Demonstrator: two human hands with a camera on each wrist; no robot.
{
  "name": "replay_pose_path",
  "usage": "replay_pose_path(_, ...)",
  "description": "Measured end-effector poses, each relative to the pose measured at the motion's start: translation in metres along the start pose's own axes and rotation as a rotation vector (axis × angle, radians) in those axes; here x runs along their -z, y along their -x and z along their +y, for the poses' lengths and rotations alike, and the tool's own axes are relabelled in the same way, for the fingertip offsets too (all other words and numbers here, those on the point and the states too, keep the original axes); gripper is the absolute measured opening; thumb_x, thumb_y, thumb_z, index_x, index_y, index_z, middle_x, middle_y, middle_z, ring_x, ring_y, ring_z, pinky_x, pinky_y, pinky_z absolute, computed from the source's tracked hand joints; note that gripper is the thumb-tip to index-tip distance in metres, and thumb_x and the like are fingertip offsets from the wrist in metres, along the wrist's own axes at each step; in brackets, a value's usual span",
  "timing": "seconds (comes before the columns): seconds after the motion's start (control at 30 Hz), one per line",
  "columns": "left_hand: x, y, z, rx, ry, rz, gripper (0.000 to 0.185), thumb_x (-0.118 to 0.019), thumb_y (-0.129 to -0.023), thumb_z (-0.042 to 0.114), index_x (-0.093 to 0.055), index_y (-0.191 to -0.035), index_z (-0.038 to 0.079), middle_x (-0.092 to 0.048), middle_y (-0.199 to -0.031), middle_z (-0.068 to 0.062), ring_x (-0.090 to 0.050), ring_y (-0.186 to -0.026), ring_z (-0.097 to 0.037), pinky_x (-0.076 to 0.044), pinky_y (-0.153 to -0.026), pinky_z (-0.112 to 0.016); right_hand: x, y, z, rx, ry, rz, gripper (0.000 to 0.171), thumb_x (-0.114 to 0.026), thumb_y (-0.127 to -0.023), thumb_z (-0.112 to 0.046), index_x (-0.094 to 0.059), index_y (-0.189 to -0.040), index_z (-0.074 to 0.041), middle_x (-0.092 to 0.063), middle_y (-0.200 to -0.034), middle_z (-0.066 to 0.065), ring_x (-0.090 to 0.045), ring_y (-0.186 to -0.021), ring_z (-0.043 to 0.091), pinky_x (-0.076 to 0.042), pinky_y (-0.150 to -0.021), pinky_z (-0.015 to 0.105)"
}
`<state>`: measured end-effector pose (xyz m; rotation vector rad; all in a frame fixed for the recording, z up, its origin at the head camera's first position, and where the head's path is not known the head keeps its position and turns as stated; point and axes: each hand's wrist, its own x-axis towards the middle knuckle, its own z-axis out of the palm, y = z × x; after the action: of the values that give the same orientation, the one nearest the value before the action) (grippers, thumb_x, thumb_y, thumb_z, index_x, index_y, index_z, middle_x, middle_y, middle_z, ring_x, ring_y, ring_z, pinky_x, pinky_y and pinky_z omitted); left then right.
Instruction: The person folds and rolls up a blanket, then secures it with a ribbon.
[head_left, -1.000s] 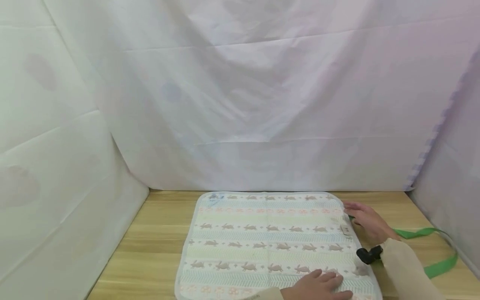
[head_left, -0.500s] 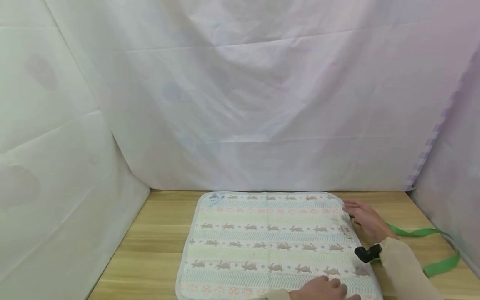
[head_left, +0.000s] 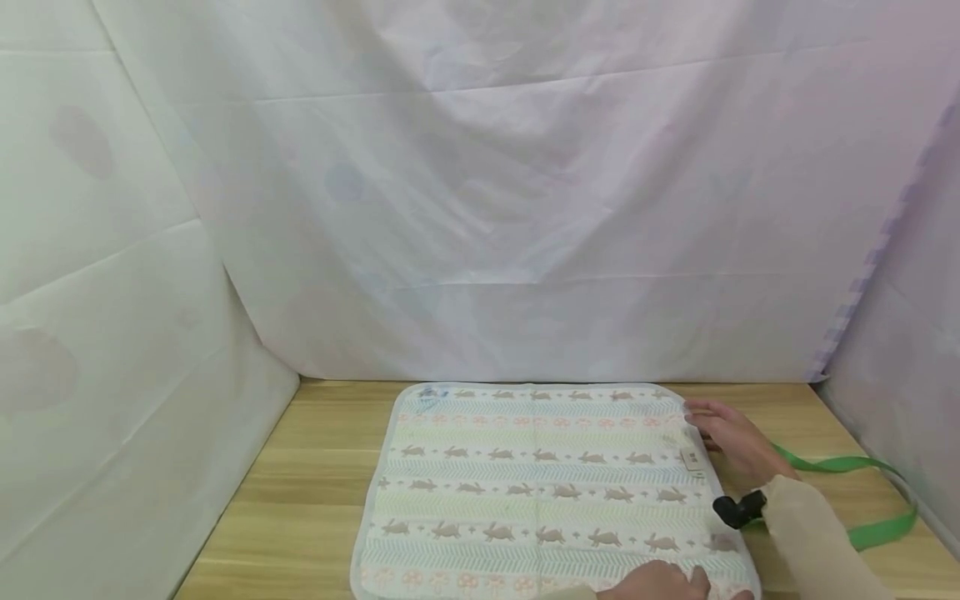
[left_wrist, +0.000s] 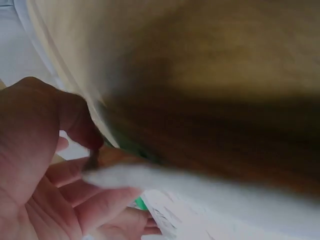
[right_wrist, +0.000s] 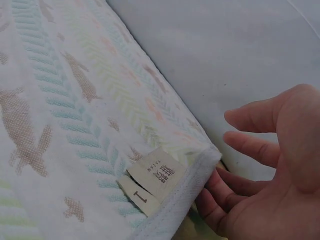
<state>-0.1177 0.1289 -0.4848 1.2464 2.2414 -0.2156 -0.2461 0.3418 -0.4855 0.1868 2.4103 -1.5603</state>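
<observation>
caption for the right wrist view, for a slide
Right hand at the edge of a rabbit-print cloth with beige label

"Where are the hands?"

"The left hand (head_left: 656,582) is at the near side, right of centre. The right hand (head_left: 731,437) is farther off, a little more to the right."

"And the arms?"

"The right forearm (head_left: 813,533) slants in from the near right towards the far left. Only a bit of the left forearm (head_left: 570,593) shows, at the near edge."

"Fingers?"

"The right fingers (right_wrist: 252,147) are parted and loosely bent. The left thumb (left_wrist: 82,122) bends down towards its fingers, apparently pinching, though that close-up is partly blurred."
</observation>
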Motion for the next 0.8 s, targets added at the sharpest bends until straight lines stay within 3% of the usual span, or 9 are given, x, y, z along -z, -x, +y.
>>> replay_pose_path(0.13,-0.006,0.001,0.001,0.010,0.055,0.139,0.047,-0.052,-0.102,0.040,-0.040,-0.147,0.035,-0.065,-0.097,0.017,-0.057,-0.076,0.008,-0.044,-0.067,-0.009,0.002,0.001,-0.001,0.041,0.044,-0.021,0.058,-0.045,-0.106,-0.033,-0.036,-0.147,0.008,-0.040,-0.146,0.030,-0.056,-0.111,0.021,-0.050,-0.083,0.032)
replay_pose_path(0.27,-0.008,0.001,0.001,0.009,0.095,0.205,0.046,-0.053,-0.101,0.040,-0.040,-0.145,0.037,-0.061,-0.077,0.015,-0.051,-0.061,0.006,-0.043,-0.058,-0.011,0.004,0.003,-0.002,0.043,0.023,-0.049,0.058,-0.047,-0.106,-0.032,-0.037,-0.146,0.009,-0.043,-0.143,0.029,-0.058,-0.103,0.018,-0.051,-0.080,0.033)
replay_pose_path(0.37,-0.007,-0.002,0.001,0.009,0.104,0.224,0.045,-0.053,-0.101,0.041,-0.042,-0.145,0.036,-0.062,-0.082,0.016,-0.053,-0.064,0.005,-0.043,-0.059,-0.013,0.004,0.005,-0.003,0.031,-0.001,-0.067,0.059,-0.048,-0.105,-0.032,-0.036,-0.147,0.008,-0.043,-0.142,0.029,-0.059,-0.104,0.022,-0.052,-0.081,0.034)
replay_pose_path(0.47,-0.004,-0.002,0.003,-0.030,0.002,0.227,0.052,-0.049,-0.101,0.049,-0.032,-0.150,0.040,-0.063,-0.111,0.019,-0.059,-0.083,0.006,-0.046,-0.066,-0.013,0.005,0.005,-0.004,0.028,-0.006,-0.090,0.061,-0.047,-0.105,-0.033,-0.034,-0.147,0.009,-0.039,-0.146,0.031,-0.058,-0.114,0.030,-0.053,-0.085,0.038)
replay_pose_path(0.57,0.001,-0.001,0.003,-0.072,-0.066,0.231,0.057,-0.044,-0.101,0.056,-0.019,-0.152,0.048,-0.051,-0.134,0.021,-0.059,-0.097,0.006,-0.048,-0.073,-0.015,0.006,0.005,-0.004,0.018,-0.012,-0.103,0.061,-0.047,-0.106,-0.033,-0.032,-0.148,0.009,-0.036,-0.148,0.033,-0.055,-0.123,0.036,-0.053,-0.090,0.041)
replay_pose_path(0.6,0.003,0.000,0.003,-0.079,-0.072,0.227,0.059,-0.043,-0.100,0.058,-0.014,-0.151,0.051,-0.049,-0.135,0.022,-0.058,-0.097,0.006,-0.049,-0.072,-0.015,0.006,0.005,-0.004,0.015,-0.011,-0.106,0.061,-0.046,-0.106,-0.033,-0.032,-0.148,0.009,-0.035,-0.148,0.034,-0.053,-0.124,0.038,-0.053,-0.091,0.043)
replay_pose_path(0.73,0.010,0.006,-0.001,-0.138,-0.045,0.318,0.064,-0.043,-0.101,0.058,-0.010,-0.154,0.043,-0.057,-0.116,0.023,-0.056,-0.081,0.008,-0.044,-0.061,-0.014,0.009,0.006,-0.003,0.018,0.006,-0.119,0.061,-0.045,-0.106,-0.033,-0.032,-0.148,0.009,-0.033,-0.149,0.035,-0.052,-0.126,0.041,-0.053,-0.093,0.045)
replay_pose_path(0.8,0.013,0.009,-0.004,-0.160,-0.006,0.339,0.069,-0.043,-0.101,0.056,-0.004,-0.156,0.041,-0.058,-0.116,0.023,-0.056,-0.083,0.010,-0.043,-0.060,-0.013,0.012,0.007,-0.003,0.024,0.016,-0.130,0.062,-0.045,-0.106,-0.034,-0.033,-0.148,0.010,-0.033,-0.150,0.035,-0.052,-0.126,0.042,-0.053,-0.093,0.045)
